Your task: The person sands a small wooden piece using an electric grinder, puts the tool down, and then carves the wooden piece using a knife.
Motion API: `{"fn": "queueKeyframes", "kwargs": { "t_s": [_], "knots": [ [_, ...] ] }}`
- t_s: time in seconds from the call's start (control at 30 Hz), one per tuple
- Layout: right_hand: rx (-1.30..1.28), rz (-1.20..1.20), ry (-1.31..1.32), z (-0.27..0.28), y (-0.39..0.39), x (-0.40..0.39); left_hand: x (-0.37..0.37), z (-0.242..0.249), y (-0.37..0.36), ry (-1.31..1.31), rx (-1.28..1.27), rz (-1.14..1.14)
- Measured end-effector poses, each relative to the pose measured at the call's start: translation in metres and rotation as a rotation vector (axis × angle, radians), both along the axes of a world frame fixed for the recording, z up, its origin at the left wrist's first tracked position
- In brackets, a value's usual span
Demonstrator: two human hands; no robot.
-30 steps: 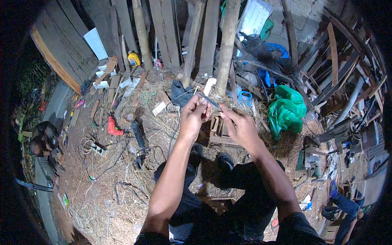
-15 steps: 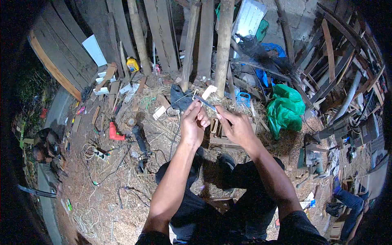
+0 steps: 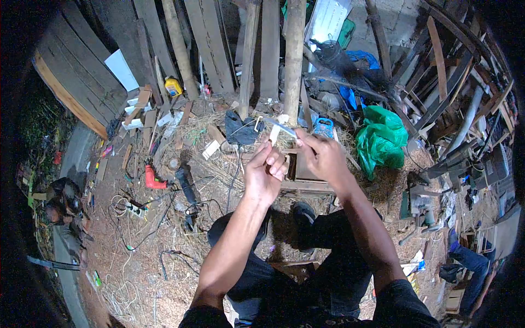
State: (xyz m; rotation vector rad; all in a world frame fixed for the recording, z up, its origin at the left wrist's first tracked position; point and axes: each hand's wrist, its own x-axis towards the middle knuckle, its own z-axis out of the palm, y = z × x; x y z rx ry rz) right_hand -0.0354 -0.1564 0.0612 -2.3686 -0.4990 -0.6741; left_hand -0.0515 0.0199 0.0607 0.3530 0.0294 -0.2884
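My right hand [image 3: 322,156] is closed around the near end of a narrow, knife-like metal blade [image 3: 280,126], whose handle is hidden in the fingers. The blade points up and left, past the fingertips of my left hand. My left hand [image 3: 265,174] is palm up with curled fingers, thumb and forefinger pinched together; I cannot tell what small piece sits in the pinch. A pale wood strip [image 3: 275,133] shows just beyond those fingertips, overlapped by the blade. Below my right hand, a wooden frame [image 3: 306,187] lies on the ground between my feet.
A red drill [image 3: 154,178] and a black power tool [image 3: 187,188] lie left among cords. A green plastic bag [image 3: 381,139] is at right, near stacked scrap wood [image 3: 437,71]. One person [image 3: 63,202] is at far left; another person's leg [image 3: 470,265] shows at right.
The blade has moved up and right, away from my left fingertips, with my right hand. My left hand has dropped slightly, and the view has shifted a little.
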Motion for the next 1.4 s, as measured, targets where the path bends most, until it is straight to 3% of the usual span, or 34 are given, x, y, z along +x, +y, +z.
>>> {"fn": "queueKeyframes", "kwargs": {
  "t_s": [0.1,0.2,0.3,0.43,0.83,0.93,1.27,1.4],
  "knots": [
    [-0.045,-0.037,0.069,0.007,-0.003,-0.001,-0.003,-0.001,-0.005,0.023,-0.038,-0.005],
    [0.038,0.112,0.06,0.007,-0.006,0.003,-0.004,-0.006,-0.004,-0.026,-0.073,-0.009],
    [0.023,0.186,0.253,0.011,0.006,-0.015,-0.004,0.001,-0.003,0.007,-0.062,0.021],
    [0.03,0.202,0.119,-0.001,0.014,-0.012,0.002,-0.004,0.002,-0.017,-0.133,-0.019],
    [-0.024,0.122,0.1,0.001,0.002,-0.008,-0.002,-0.003,0.0,0.074,-0.385,-0.158],
    [-0.044,0.048,0.149,0.011,-0.011,0.0,-0.009,-0.001,0.0,0.109,-0.406,-0.168],
    [0.007,0.185,0.068,0.001,0.006,-0.005,-0.007,-0.005,0.005,0.083,-0.353,-0.11],
    [-0.092,0.133,0.143,0.009,-0.004,0.001,-0.007,-0.01,0.003,0.063,-0.349,-0.128]
  ]
}}
